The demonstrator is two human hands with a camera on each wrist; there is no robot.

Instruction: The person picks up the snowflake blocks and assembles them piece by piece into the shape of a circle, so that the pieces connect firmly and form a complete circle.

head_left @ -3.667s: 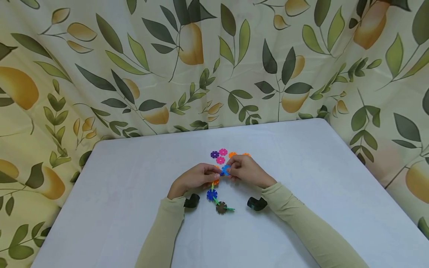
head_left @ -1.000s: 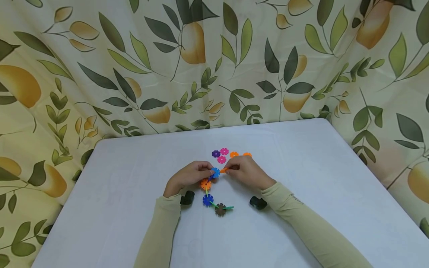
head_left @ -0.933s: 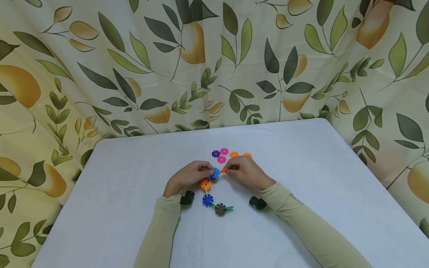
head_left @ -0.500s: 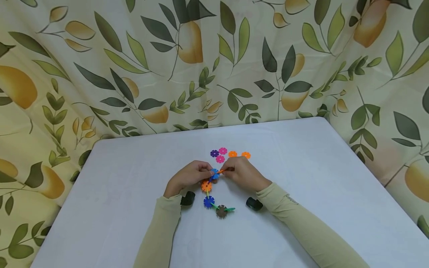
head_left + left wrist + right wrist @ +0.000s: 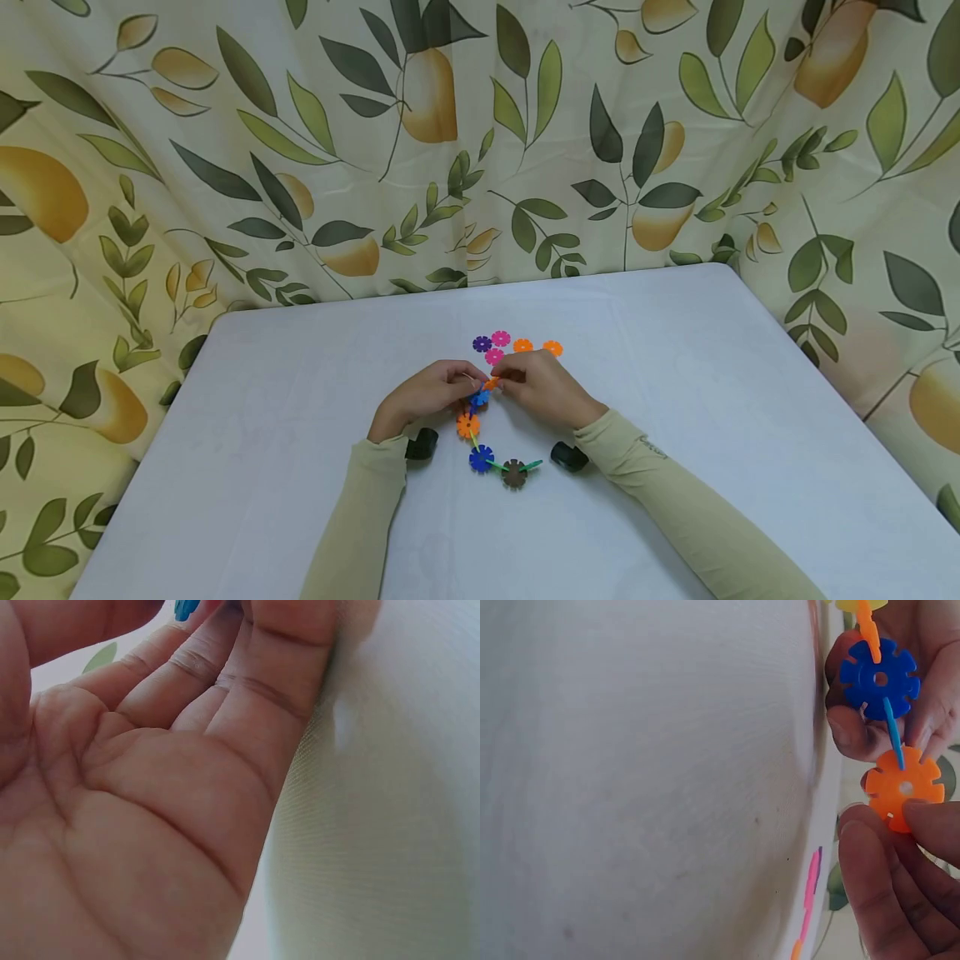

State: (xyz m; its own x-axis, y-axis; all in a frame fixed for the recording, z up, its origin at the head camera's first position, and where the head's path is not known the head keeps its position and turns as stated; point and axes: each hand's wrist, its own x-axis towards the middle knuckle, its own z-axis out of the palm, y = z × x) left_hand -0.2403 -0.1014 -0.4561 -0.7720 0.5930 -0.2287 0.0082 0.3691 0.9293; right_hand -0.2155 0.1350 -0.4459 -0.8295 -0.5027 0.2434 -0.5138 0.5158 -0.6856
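A chain of notched plastic discs hangs from both hands in the head view. Its upper end has an orange disc (image 5: 889, 784), slotted onto a light blue disc (image 5: 893, 735) that shows edge-on in the right wrist view. My right hand (image 5: 551, 390) pinches the orange disc between thumb and fingers. My left hand (image 5: 427, 398) pinches the chain at the light blue disc, its fingers partly behind a dark blue disc (image 5: 880, 679). Further down the chain come another orange disc (image 5: 468, 426), a blue disc (image 5: 482, 458), a brown disc (image 5: 514, 474) and a green disc (image 5: 532, 466) at the end.
Beyond the hands lie loose discs: a purple disc (image 5: 482, 343), pink discs (image 5: 501, 338) and orange discs (image 5: 552, 347). A black device (image 5: 422, 444) sits at the left wrist, another black device (image 5: 569, 457) at the right. A leaf-patterned curtain (image 5: 525, 125) hangs behind the white table (image 5: 262, 467).
My right hand has brought the orange disc left, against the light blue disc, and the hands are closer together. The chain's lower part has swung to the right.
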